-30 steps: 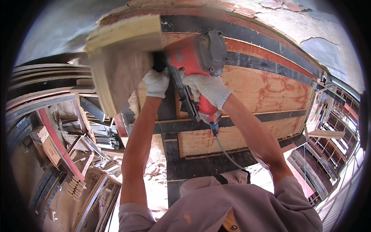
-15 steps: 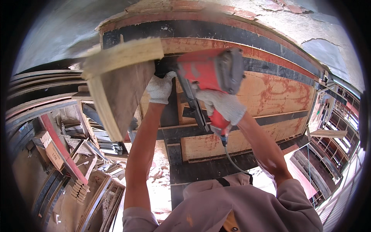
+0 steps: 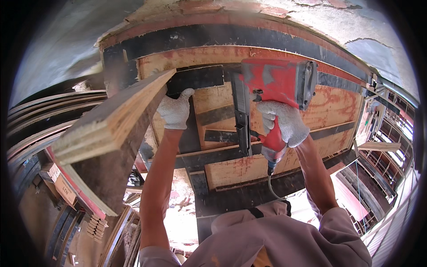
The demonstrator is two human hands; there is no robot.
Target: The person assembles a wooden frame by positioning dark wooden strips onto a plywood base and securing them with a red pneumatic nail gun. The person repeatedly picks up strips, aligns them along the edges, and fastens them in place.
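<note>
My left hand, in a white knit glove, is closed on an L-shaped plywood piece made of joined boards. The piece juts toward the left, its layered end close to me; the fingers are partly hidden behind it. A black-faced strip extends rightward just above that hand, though I cannot tell whether it is part of the piece. My gloved right hand is wrapped round the grip of a red nail gun. The gun's long dark magazine points down, apart from the plywood piece. An air hose hangs from the handle's bottom.
Beneath my hands lies a large plywood panel with black strips across it. Long boards are stacked at the left, above a cardboard box and a red beam. Scrap wood and frames lie at both sides.
The nail gun has moved right, away from the plywood piece, and now stands straighter. The plywood piece has turned in my left hand, its layered end swinging left and down toward me.
</note>
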